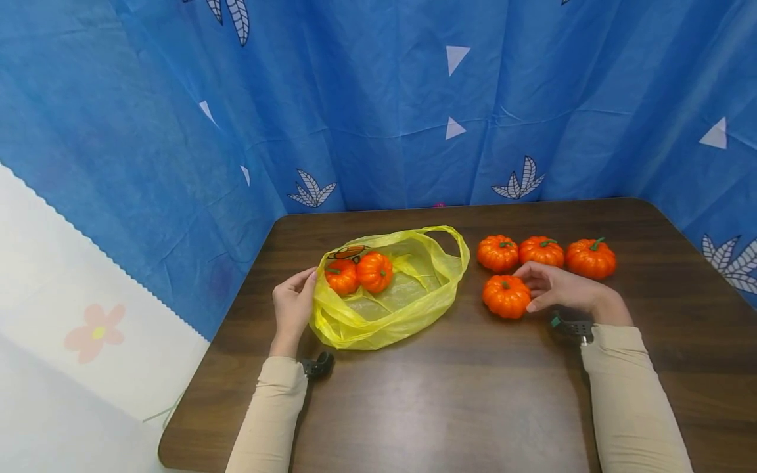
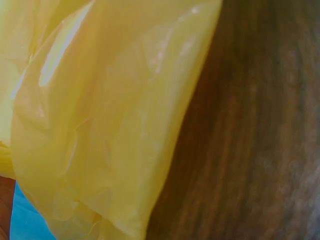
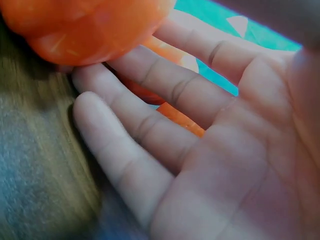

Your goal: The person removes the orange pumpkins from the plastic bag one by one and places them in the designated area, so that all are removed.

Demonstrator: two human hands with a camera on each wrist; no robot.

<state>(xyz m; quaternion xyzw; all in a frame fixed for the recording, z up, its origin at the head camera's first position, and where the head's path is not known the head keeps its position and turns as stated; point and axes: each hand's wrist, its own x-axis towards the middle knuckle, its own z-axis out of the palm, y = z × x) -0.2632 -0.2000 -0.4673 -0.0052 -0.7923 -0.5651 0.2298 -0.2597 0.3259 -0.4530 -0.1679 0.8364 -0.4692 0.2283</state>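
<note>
One hand at the left, the left hand, pinched the rim of the yellow bag between thumb and fingers, inside the left edge of the table. The bag's mouth stood open; the left bagged pumpkin and right bagged pumpkin sat side by side in its left part, with room inside to their right. A narrow strip of wood separated the bag from the near pumpkin, gripped at its right side by the bent thumb and fingers of the right hand. Behind it stood the left row pumpkin, middle row pumpkin and right row pumpkin, the last well inside the table's right edge.

The surface was brown and wood-grained, with rounded corners and a sheen in front. Pale cloth with a flower print showed at left; a blue curtain rose behind.

A brown, dark-outlined shape at the bag's rim could not be identified. Blurred yellow film and wood filled most of the left wrist view. The right hand covered part of the middle row pumpkin; contact within the row could not be confirmed.
</note>
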